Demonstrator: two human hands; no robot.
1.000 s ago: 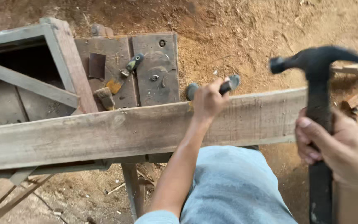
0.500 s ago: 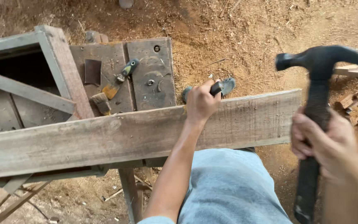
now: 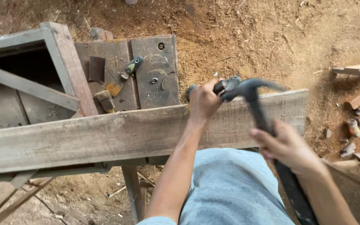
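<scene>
A long weathered wooden plank (image 3: 117,135) lies across a bench, running left to right. My left hand (image 3: 203,102) rests on the plank's far edge and grips a dark-handled chisel-like tool (image 3: 226,86) lying along that edge. My right hand (image 3: 286,146) grips the black handle of a claw hammer (image 3: 251,91). The hammer's head is blurred and sits right at the tool's end, just past my left fingers. My blue-clad lap shows below the plank.
A wooden bench top (image 3: 146,75) behind the plank holds a small chisel (image 3: 123,77), a brush (image 3: 104,100) and a dark block (image 3: 97,68). An open wooden frame (image 3: 26,83) stands at left. Sawdust-covered dirt surrounds everything; wood offcuts (image 3: 357,112) lie at right.
The hammer has swung down and left from its raised spot at the right to the end of the tool in my left hand. My left hand has stayed on the plank.
</scene>
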